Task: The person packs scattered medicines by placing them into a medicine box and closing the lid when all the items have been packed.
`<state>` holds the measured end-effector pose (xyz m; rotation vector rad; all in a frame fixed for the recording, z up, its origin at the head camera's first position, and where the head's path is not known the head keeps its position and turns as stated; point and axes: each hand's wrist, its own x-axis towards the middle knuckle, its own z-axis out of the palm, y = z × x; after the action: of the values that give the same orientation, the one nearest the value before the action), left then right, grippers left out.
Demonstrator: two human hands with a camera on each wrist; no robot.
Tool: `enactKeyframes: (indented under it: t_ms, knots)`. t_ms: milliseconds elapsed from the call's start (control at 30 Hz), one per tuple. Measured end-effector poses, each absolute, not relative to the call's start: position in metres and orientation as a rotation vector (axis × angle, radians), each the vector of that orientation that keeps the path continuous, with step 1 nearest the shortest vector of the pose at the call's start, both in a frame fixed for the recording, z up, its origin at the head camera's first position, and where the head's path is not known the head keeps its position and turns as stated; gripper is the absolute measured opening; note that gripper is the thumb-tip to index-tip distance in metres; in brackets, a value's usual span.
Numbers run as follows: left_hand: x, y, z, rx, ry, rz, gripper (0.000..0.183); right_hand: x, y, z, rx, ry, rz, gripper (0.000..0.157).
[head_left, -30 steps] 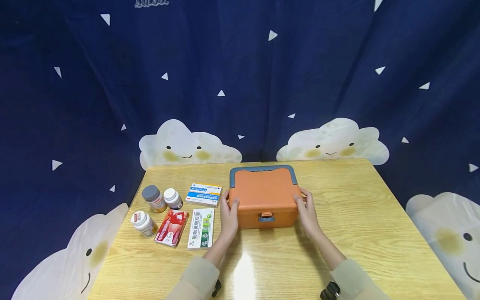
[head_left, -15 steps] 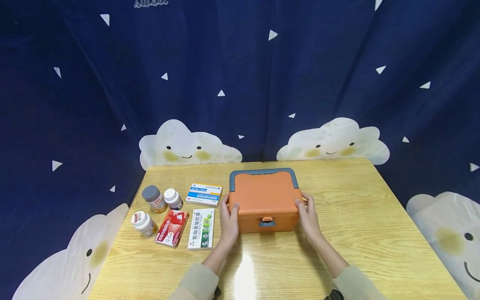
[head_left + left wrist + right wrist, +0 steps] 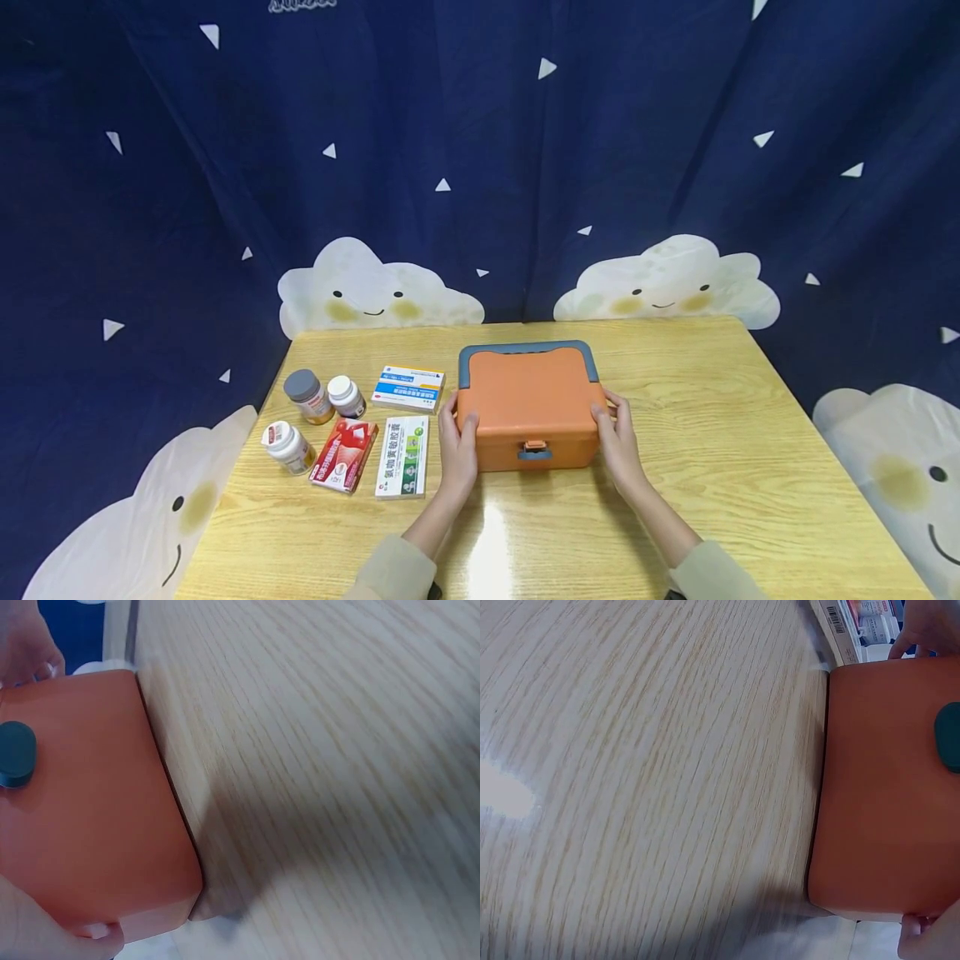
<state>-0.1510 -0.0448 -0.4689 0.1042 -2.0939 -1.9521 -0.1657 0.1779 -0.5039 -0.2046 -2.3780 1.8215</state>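
Note:
An orange lidded box (image 3: 532, 392) with a blue-grey carry handle (image 3: 525, 347) folded along its far edge stands on the table, lid down. Its front latch (image 3: 535, 450) faces the person. My left hand (image 3: 459, 450) grips the box's left side, thumb by the front corner, and my right hand (image 3: 620, 442) holds the right side the same way. In the left wrist view the front of the box (image 3: 90, 810) sits low against the wood, with the left thumb (image 3: 82, 946) at its corner. The right wrist view has the box front (image 3: 877, 787) too. Most fingers are hidden behind the sides.
Left of the box lie a blue-and-white medicine box (image 3: 408, 389), a green-and-white one (image 3: 402, 458) and a red one (image 3: 344, 456). Beyond them stand a grey-capped bottle (image 3: 309, 397) and white-capped bottles (image 3: 347, 397). A dark blue curtain (image 3: 525, 167) hangs behind the table (image 3: 712, 467).
The orange box has slid a short way toward the person, with both hands holding its sides. The medicine boxes and bottles stay where they were.

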Motion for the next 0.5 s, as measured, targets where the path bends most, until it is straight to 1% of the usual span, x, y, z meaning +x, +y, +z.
enactKeyframes:
  t_ms: [300,500]
  knots:
    - [-0.153,-0.049,-0.476,0.059,-2.119,-1.952,0.047,-0.164,0.179,-0.504,-0.137,-2.417,1.718,0.047]
    - [-0.165,-0.057,-0.502,0.005,-2.171,-1.916,0.049,-0.165,0.185,-0.509,0.044,-2.478,1.545,0.049]
